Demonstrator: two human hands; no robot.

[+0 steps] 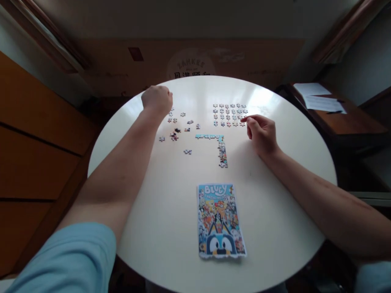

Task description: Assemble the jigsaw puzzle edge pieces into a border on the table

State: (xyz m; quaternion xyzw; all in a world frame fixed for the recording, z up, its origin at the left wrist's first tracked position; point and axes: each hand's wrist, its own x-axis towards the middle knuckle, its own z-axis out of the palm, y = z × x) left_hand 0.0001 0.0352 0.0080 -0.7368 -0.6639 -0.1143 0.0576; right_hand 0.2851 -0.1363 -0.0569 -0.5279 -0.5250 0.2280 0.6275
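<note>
My left hand [157,99] is closed in a fist at the far left of the table, its fingertips turned from view. Beside it lie loose jigsaw pieces [182,114]. My right hand [262,133] has its index finger stretched to the near right corner of several rows of jigsaw pieces [227,111], while its other fingers curl under. Between the hands, joined pieces form a corner-shaped puzzle border [222,150]. Closer to me lies a Bluey picture sheet [218,219] with a ragged lower edge.
All this lies on a round white table [165,228]. Papers [324,103] and a dark pen [334,112] rest on a brown side table [357,122] at the right. An orange cabinet [36,154] stands at the left, and a wall is behind.
</note>
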